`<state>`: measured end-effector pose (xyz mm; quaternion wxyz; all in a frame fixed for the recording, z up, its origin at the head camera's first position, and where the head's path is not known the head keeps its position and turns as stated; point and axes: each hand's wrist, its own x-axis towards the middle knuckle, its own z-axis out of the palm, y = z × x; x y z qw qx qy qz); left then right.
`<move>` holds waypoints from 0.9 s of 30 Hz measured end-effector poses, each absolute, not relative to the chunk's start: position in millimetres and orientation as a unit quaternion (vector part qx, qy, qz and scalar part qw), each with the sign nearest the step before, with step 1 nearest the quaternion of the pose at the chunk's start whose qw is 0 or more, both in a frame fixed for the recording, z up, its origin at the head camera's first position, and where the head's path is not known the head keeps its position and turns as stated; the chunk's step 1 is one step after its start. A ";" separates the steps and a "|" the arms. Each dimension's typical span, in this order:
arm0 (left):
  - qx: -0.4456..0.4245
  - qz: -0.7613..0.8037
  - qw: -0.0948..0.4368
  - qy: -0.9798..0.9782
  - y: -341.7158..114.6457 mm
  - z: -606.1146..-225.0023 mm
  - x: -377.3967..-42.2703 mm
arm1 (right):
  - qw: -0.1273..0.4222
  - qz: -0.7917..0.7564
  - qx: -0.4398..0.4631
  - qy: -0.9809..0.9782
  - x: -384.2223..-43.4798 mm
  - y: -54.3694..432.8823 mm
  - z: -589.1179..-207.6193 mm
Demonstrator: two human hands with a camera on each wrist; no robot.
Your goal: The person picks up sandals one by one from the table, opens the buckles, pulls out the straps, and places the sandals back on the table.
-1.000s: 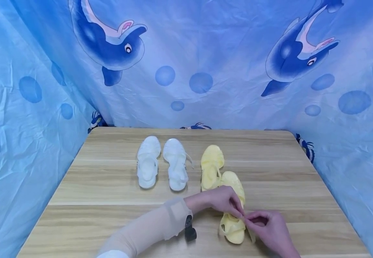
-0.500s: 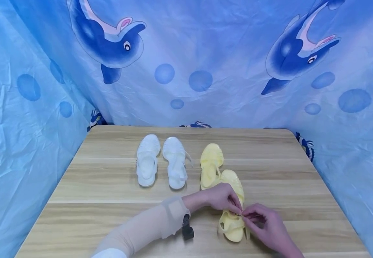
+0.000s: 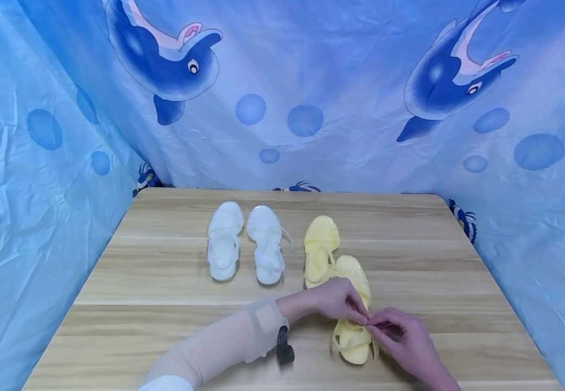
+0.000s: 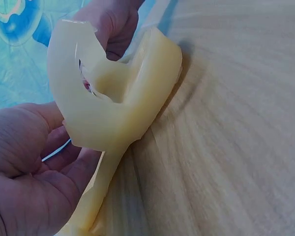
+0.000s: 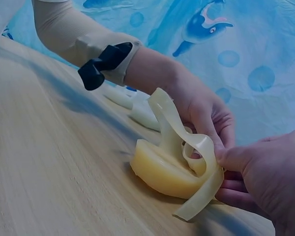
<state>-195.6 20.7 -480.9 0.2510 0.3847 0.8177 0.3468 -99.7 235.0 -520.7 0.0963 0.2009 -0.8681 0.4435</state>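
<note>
A yellow jelly sandal lies sole down on the wooden table, toe pointing away. At its right side my left hand and right hand meet, fingertips pinching the ankle strap. In the right wrist view, the thumb of the right hand presses the strap, and its loose end hangs below. Fingers of the left hand close in from behind there. The left wrist view shows the heel band up close; fingertips and buckle are hidden. A second yellow sandal lies just behind, to the left.
Two white sandals stand side by side left of the yellow pair, the right one with a loose strap. A black clip-like piece hangs from the left sleeve. Blue dolphin-print curtains surround the wooden table.
Both hands stay at the sandal's side, pinching the strap. The right hand has shifted slightly up and its fingers have adjusted; the hanging strap end has swung in closer to the sandal.
</note>
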 end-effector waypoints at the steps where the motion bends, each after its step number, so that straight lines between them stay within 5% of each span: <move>1: 0.385 0.347 0.248 0.819 20.0 -480.7 -195.4 | 0.098 0.443 0.206 -0.867 -100.3 234.8 -521.0; 27: 0.402 0.357 0.235 0.810 19.8 -479.0 -196.0 | 0.121 0.460 0.265 -0.839 -102.8 239.8 -526.1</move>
